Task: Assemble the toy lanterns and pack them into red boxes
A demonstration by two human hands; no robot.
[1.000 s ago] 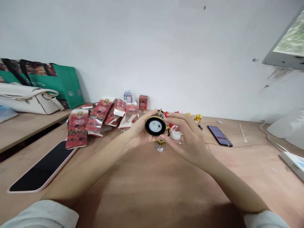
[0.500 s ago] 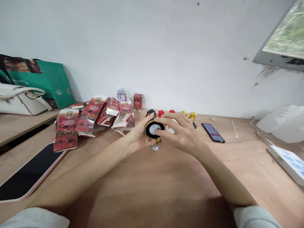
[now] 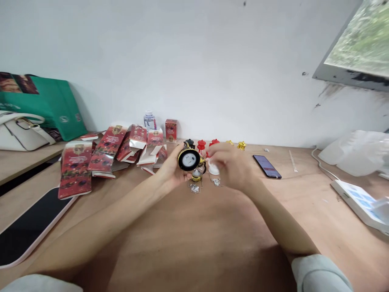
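Note:
My left hand (image 3: 172,175) is wrapped round a small black-and-gold lantern (image 3: 189,159), tilted so its round underside with a white centre faces me. To its right, my right hand (image 3: 229,164) is smeared by motion, apart from the lantern, and its fingers cannot be made out clearly. Below the held lantern stands another with a gold base (image 3: 197,177). A white round piece (image 3: 213,169) lies between the hands. Two silvery charms on thin chains, a left one (image 3: 195,187) and a right one (image 3: 216,182), lie on the table. Behind are lanterns with black, red (image 3: 201,144) and gold tops (image 3: 241,145).
Several opened red boxes (image 3: 109,148) lie left, near a white bottle (image 3: 149,121) and an upright red box (image 3: 171,130). A large phone (image 3: 30,223) lies front left, a smaller phone (image 3: 266,166) right. A power strip (image 3: 358,200) with its cable sits far right.
My right hand has come off the lantern's underside and moved right. The lantern stays in my left hand, its underside now uncovered. The view has shifted slightly right.

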